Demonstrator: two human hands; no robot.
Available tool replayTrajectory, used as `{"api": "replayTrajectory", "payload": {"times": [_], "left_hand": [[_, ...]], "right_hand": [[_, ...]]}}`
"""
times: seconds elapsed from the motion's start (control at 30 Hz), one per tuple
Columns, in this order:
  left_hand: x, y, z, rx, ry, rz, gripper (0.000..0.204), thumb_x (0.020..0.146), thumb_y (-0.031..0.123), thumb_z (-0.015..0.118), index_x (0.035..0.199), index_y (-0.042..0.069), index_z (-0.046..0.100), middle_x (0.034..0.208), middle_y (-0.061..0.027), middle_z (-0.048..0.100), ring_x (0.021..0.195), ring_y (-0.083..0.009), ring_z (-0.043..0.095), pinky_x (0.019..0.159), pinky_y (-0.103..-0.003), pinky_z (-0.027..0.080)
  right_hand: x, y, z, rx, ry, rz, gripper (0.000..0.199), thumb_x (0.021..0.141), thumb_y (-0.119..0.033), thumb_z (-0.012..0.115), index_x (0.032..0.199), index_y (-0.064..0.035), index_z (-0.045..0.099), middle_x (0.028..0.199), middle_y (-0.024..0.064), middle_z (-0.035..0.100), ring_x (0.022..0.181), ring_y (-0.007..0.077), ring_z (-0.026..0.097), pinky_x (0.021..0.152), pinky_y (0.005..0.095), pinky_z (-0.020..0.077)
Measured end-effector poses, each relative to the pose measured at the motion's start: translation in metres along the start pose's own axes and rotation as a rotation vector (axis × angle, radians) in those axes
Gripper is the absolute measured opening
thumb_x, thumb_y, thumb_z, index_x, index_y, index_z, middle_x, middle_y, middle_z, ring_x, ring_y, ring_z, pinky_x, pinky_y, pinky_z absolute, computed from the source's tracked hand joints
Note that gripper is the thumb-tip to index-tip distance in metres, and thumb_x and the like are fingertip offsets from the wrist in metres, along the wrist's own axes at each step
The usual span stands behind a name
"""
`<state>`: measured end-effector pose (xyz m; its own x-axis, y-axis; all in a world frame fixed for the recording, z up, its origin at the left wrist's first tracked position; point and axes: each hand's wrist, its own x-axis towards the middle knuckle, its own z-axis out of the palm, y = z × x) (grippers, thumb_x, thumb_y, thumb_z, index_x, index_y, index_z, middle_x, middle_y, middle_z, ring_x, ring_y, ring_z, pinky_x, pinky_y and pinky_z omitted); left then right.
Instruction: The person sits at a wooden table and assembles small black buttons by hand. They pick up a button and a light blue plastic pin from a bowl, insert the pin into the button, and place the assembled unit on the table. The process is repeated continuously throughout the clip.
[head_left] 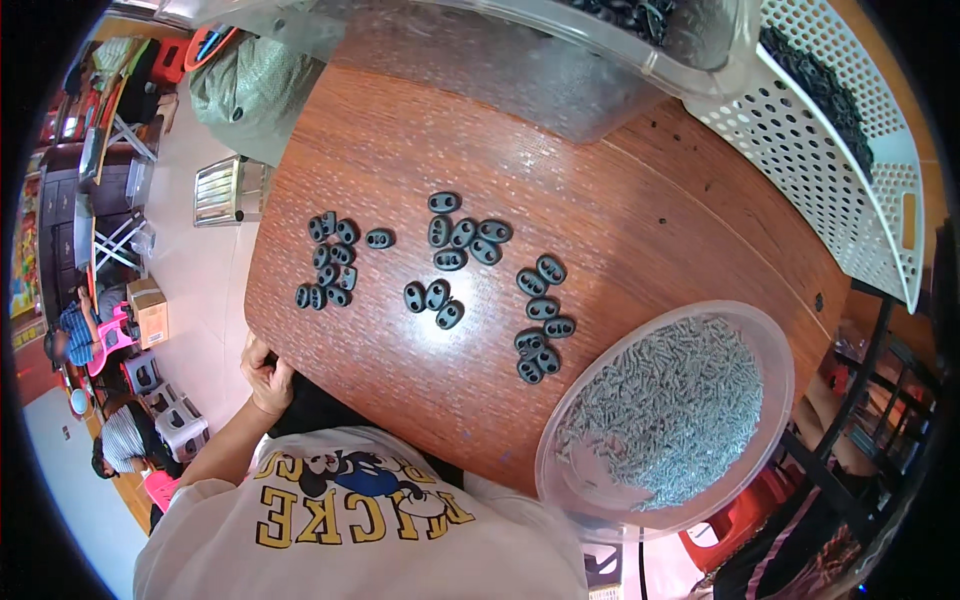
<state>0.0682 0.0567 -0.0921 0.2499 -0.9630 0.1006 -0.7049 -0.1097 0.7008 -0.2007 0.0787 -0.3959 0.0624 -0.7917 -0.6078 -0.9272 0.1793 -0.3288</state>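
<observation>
My left hand (268,376) is at the table's left front edge, with its fingers curled. Part of it is hidden by the edge, and I cannot make out whether anything is in it. My right hand does not show. On the brown wooden table (380,130) lie loose groups of black oval pieces with two holes, which look like cord-lock parts. One group (327,270) is nearest my left hand. Others are a back-middle group (463,234), a trio (437,295) and a right-hand group (543,308). A clear plastic bowl (787,385) at the front right holds many small metal springs (680,410).
A clear plastic bin (590,90) with black parts stands at the far edge. Beside it is a white perforated basket (790,150) of black parts. To the left are a pale woven sack (255,95), a metal stool (228,190) and people seated farther off. A red stool (735,525) is at lower right.
</observation>
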Motion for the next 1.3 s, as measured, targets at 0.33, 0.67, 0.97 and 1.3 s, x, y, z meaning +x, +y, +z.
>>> {"api": "replayTrajectory", "payload": {"times": [0.33, 0.67, 0.97, 1.3], "left_hand": [[0.005, 0.004, -0.003, -0.076, 0.028, 0.209, 0.006, 0.071, 0.000, 0.062, 0.072, 0.000, 0.056, 0.066, -0.0087, 0.045, 0.057, -0.0209, 0.044, 0.052, -0.032, 0.034], [0.009, 0.013, 0.000, -0.206, 0.077, 0.269, 0.010, 0.071, 0.001, 0.065, 0.069, 0.001, 0.056, 0.068, -0.0090, 0.052, 0.055, -0.0208, 0.048, 0.051, -0.032, 0.039], [0.009, 0.019, -0.005, -0.252, 0.068, 0.307, 0.010, 0.072, 0.003, 0.066, 0.069, 0.001, 0.058, 0.068, -0.0081, 0.053, 0.055, -0.0209, 0.048, 0.052, -0.033, 0.040], [0.009, 0.011, -0.013, -0.251, 0.047, 0.256, 0.010, 0.071, 0.005, 0.066, 0.068, 0.003, 0.057, 0.068, -0.0083, 0.053, 0.056, -0.0219, 0.049, 0.054, -0.034, 0.040]], "right_hand": [[-0.006, -0.017, -0.055, 0.041, 0.186, 0.051, 0.027, 0.084, -0.019, 0.050, 0.099, -0.0020, 0.064, 0.099, 0.0168, 0.063, 0.093, 0.0300, 0.059, 0.087, 0.0418, 0.0406], [-0.158, -0.065, -0.153, -0.071, 0.148, -0.334, 0.027, 0.084, -0.019, 0.049, 0.101, -0.0026, 0.064, 0.101, 0.0171, 0.063, 0.096, 0.0303, 0.059, 0.089, 0.0424, 0.0398], [-0.213, -0.120, -0.472, 1.027, 0.655, -0.678, 0.020, 0.084, -0.013, 0.060, 0.098, 0.0021, 0.062, 0.080, 0.0043, 0.064, 0.068, 0.0106, 0.058, 0.062, 0.0231, 0.0460], [-0.192, -0.193, -0.394, 0.507, 0.737, -0.449, 0.028, 0.083, -0.016, 0.063, 0.106, 0.0005, 0.062, 0.106, 0.0183, 0.063, 0.094, 0.0271, 0.063, 0.078, 0.0312, 0.0479]]}}
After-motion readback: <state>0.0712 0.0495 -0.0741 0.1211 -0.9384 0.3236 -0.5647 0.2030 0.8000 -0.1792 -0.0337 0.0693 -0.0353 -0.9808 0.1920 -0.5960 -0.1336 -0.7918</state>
